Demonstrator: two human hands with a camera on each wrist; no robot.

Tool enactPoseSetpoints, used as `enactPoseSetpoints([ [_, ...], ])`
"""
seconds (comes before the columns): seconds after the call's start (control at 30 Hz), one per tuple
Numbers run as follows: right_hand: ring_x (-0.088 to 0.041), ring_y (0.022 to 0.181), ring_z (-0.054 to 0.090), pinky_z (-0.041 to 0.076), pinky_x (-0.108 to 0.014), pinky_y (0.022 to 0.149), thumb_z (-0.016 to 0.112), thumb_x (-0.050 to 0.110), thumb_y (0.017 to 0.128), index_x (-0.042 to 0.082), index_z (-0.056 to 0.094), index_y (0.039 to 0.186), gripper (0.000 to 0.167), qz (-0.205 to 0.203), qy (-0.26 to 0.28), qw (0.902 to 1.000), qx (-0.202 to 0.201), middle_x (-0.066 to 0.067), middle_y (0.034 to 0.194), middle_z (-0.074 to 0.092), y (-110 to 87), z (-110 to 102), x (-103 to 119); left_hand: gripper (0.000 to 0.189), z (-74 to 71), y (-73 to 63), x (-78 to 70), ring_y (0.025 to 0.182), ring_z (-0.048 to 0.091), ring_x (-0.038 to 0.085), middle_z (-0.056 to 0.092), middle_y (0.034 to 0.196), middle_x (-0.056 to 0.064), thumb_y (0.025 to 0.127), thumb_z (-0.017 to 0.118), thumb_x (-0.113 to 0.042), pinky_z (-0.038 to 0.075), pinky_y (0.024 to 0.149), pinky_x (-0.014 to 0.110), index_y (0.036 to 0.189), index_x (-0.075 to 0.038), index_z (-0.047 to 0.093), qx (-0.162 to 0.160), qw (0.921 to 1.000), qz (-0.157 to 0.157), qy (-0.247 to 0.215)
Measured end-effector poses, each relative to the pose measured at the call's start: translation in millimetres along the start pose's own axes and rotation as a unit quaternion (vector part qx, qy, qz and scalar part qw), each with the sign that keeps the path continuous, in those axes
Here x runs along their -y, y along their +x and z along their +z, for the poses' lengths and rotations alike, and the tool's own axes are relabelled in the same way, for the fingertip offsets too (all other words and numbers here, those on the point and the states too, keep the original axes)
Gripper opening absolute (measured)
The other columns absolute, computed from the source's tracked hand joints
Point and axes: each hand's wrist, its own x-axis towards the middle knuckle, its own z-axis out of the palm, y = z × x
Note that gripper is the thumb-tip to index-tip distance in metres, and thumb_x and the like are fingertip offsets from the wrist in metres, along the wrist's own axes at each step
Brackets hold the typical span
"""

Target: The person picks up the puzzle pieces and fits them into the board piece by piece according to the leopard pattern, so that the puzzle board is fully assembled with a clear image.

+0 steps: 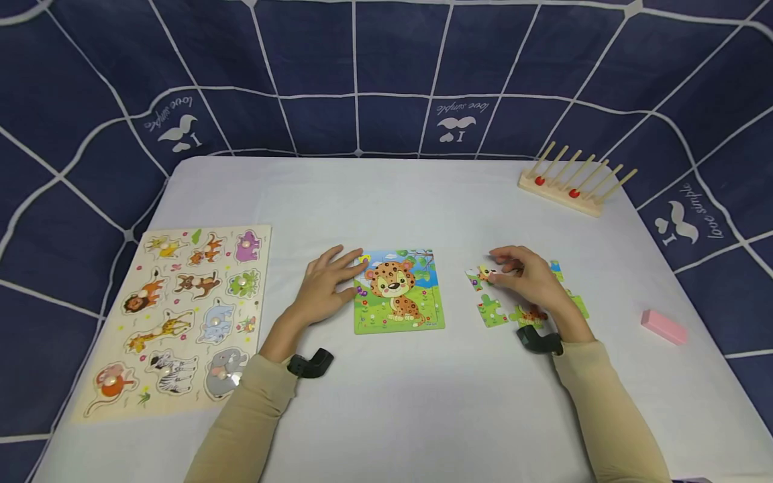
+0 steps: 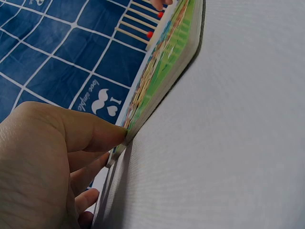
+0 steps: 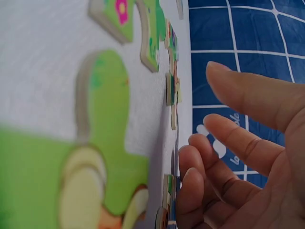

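Note:
A square leopard jigsaw puzzle [image 1: 395, 292] lies flat on the table, its picture facing up. At its left edge my left hand [image 1: 326, 285] rests with fingers spread; in the left wrist view the thumb [image 2: 102, 133] touches the side of the puzzle board [image 2: 164, 62]. To the right, my right hand [image 1: 534, 278] hovers over loose jigsaw pieces [image 1: 492, 310], thumb apart from the loosely bent fingers. Nothing is held between them in the right wrist view, where a green piece [image 3: 109, 95] appears close up. The hand partly hides several pieces.
A wooden animal peg puzzle [image 1: 199, 285] covers the table's left side. At the back right stands a wooden rack with upright sticks [image 1: 558, 194] and two red beads. A pink block [image 1: 664, 327] lies near the right edge. Dark blue checked cloth [image 1: 398, 60] surrounds the white table [image 1: 386, 201].

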Motion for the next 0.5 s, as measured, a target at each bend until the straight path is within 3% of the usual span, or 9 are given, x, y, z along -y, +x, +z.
enactPoseSetpoints([
  [0.33, -0.022, 0.094, 0.053, 0.042, -0.017, 0.074, 0.073, 0.021, 0.089, 0.004, 0.060, 0.128, 0.044, -0.006, 0.000, 1.0000, 0.007, -0.016, 0.116, 0.060, 0.4, 4.8, -4.7, 0.053, 0.8, -0.6, 0.9, 0.149, 0.019, 0.032, 0.039, 0.156, 0.000, 0.089, 0.063, -0.021, 0.016, 0.116, 0.056, 0.140, -0.016, 0.054, 0.000, 1.0000, 0.001, -0.002],
  [0.5, -0.024, 0.092, 0.052, 0.041, -0.021, 0.076, 0.075, 0.022, 0.087, 0.005, 0.062, 0.126, 0.045, -0.007, -0.015, 0.9998, 0.006, -0.015, 0.111, 0.058, 1.1, 6.6, -4.9, 0.053, 0.3, -0.4, 0.4, 0.149, 0.019, 0.032, 0.038, 0.157, 0.000, 0.089, 0.062, -0.021, 0.016, 0.115, 0.056, 0.141, -0.017, 0.053, 0.001, 1.0000, -0.001, 0.000],
])
